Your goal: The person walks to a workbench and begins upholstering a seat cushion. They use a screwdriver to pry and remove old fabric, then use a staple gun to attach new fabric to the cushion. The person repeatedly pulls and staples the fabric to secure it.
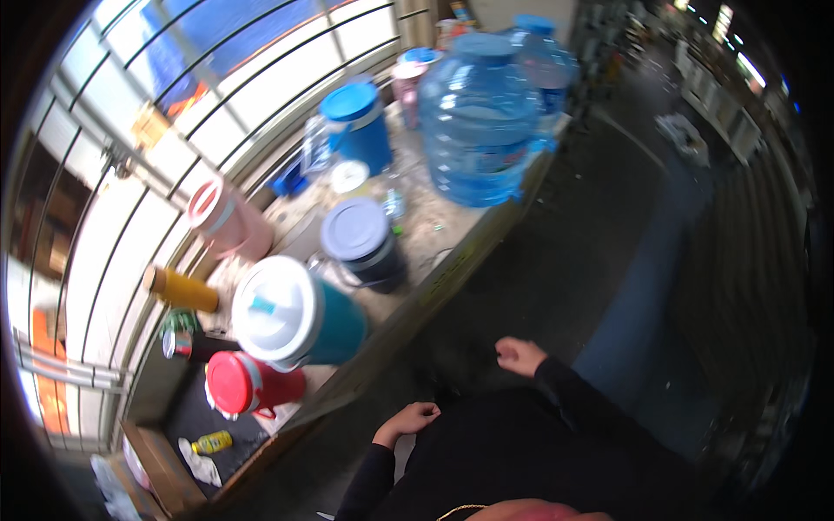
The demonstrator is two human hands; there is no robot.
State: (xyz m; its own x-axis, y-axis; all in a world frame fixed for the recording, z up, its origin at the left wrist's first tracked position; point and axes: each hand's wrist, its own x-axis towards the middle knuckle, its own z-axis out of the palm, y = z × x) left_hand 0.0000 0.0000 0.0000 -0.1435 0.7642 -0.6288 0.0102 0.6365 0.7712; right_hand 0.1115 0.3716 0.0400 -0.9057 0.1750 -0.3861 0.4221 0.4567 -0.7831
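My left hand point(408, 422) hangs close to my dark clothing, below the bench edge. Its fingers are loosely curled together, with nothing visible in them. My right hand point(519, 355) is out over the dark floor, curled into a loose fist, and no object shows in it. Neither hand touches anything on the bench. Nearest to my left hand, on the bench, are a red jug point(234, 384) with a red lid and a teal cooler jug point(343, 321) with a white lid. Beyond them stands a dark grey-blue bucket point(354, 230) with a lid and handle.
A bench point(417, 300) runs along a barred window point(226, 78). On it stand a large blue water bottle point(478, 122), a blue jug point(358, 122), a pink jug point(230, 226) and a yellow flask point(187, 291). A cardboard box point(161, 464) lies at lower left.
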